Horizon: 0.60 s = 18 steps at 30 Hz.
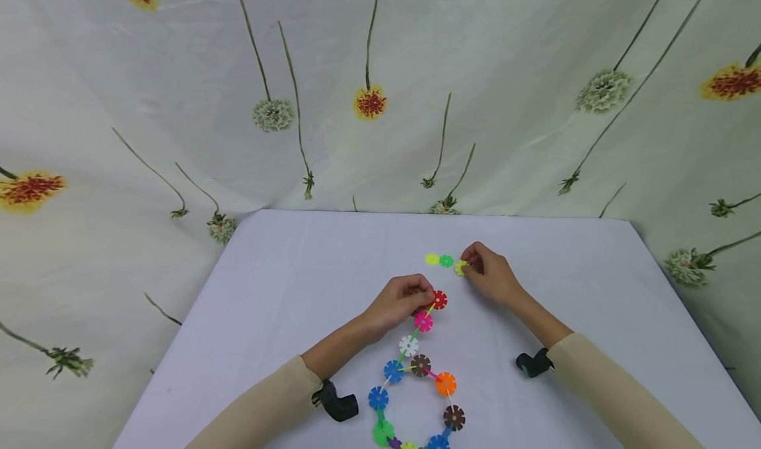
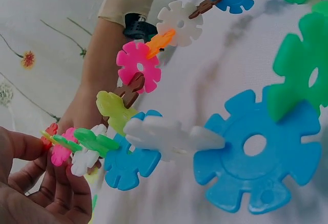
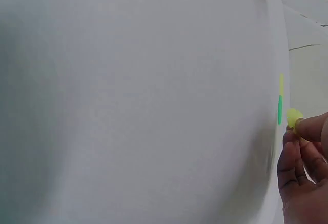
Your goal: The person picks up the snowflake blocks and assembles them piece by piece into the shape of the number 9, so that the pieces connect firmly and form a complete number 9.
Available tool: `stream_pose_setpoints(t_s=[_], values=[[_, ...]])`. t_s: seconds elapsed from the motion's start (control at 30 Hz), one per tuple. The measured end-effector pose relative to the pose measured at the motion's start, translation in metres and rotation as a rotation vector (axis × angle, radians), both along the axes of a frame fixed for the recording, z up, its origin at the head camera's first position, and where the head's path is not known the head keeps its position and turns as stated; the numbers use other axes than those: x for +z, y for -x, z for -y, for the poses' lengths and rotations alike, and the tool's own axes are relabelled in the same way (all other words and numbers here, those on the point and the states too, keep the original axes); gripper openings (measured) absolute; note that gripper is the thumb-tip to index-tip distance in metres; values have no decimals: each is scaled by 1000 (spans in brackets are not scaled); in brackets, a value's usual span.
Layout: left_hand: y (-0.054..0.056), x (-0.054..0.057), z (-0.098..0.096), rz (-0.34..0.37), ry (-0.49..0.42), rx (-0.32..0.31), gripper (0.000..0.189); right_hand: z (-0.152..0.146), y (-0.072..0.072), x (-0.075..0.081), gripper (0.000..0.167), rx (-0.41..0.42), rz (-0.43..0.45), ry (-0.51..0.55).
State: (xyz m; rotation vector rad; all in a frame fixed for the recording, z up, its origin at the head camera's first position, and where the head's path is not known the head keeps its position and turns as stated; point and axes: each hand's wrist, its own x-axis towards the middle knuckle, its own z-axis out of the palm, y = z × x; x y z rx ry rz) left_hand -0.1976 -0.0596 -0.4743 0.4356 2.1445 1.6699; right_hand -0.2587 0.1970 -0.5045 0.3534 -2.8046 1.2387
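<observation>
A chain of interlocking plastic flower discs (image 1: 408,346) runs down the table into a ring, in blue, brown, orange, green and other colours. My left hand (image 1: 399,300) pinches the red disc (image 1: 440,300) at the chain's far end; a pink disc (image 2: 138,66) and white disc (image 2: 180,23) show large in the left wrist view. Farther back, my right hand (image 1: 491,274) pinches a loose yellow disc (image 1: 460,268) between thumb and finger, apart from the chain. The right wrist view also has this yellow disc (image 3: 293,116) at the fingertips.
Two loose discs, one yellow (image 1: 432,259) and one green (image 1: 446,261), lie side by side near the back of the white table (image 1: 309,257). A flower-printed cloth (image 1: 404,46) hangs behind. Black wrist cameras (image 1: 336,403) are strapped below both hands.
</observation>
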Motion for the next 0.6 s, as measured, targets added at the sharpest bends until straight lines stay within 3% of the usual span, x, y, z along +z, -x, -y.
stream_pose_setpoints(t_s=[0.23,0.6], values=[[1,-2,3,1,11,-8,20,-6,-20,14,19,30,9,116],[0,0,3,16,18,5,21,-1,-52,28,14,168,15,222]])
